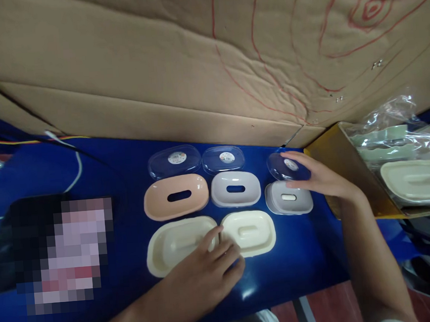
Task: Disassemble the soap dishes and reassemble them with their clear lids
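My left hand (212,275) reaches over two cream trays, its fingers apart, near the left tray (162,249) and the right tray (254,232). At the right, my right hand (314,173) has its thumb and fingers around the edge of a clear lid (284,167) with a round label. Just below that lid sits a small grey container (292,202) with a white piece in its slot. A peach dish (156,200) and a grey dish (252,190), each slotted, lie behind the cream trays. Two labelled clear lids (157,163) (219,166) lie behind them.
A cardboard box (331,171) on the right holds plastic-wrapped green pieces and a cream tray (417,180). Brown cardboard (136,63) with red lines stands behind the blue table (124,287). A white cable (79,166) and a dark, partly pixelated item (6,252) are left.
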{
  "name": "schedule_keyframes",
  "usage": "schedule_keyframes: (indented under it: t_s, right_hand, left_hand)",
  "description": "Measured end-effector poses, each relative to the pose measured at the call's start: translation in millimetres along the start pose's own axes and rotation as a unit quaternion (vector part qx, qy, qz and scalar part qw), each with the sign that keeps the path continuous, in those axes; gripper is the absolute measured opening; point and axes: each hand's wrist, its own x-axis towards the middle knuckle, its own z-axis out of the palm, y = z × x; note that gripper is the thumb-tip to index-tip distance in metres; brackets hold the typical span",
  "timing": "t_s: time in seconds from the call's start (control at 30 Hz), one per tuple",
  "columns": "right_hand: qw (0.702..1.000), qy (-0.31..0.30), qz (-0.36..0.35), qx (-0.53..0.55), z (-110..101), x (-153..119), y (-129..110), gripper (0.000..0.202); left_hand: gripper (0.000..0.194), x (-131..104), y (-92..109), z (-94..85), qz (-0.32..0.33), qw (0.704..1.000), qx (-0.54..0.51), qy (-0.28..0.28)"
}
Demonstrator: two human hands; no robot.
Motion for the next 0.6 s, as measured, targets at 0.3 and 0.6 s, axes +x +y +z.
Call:
schedule_keyframes:
  t_s: [0.3,0.6]
  right_hand:
    - [0.997,-0.038,-0.014,-0.062,27.2,85.0,14.2,0.075]
    - [0.981,0.112,-0.051,-0.148,34.9,-51.6,-34.4,0.029]
  left_hand:
    - [0.018,0.9,-1.5,-0.4,-0.012,1.000,-0.006,0.021]
    - [0.021,-4.1,-0.1,-14.9,-0.001,0.998,0.014,0.063]
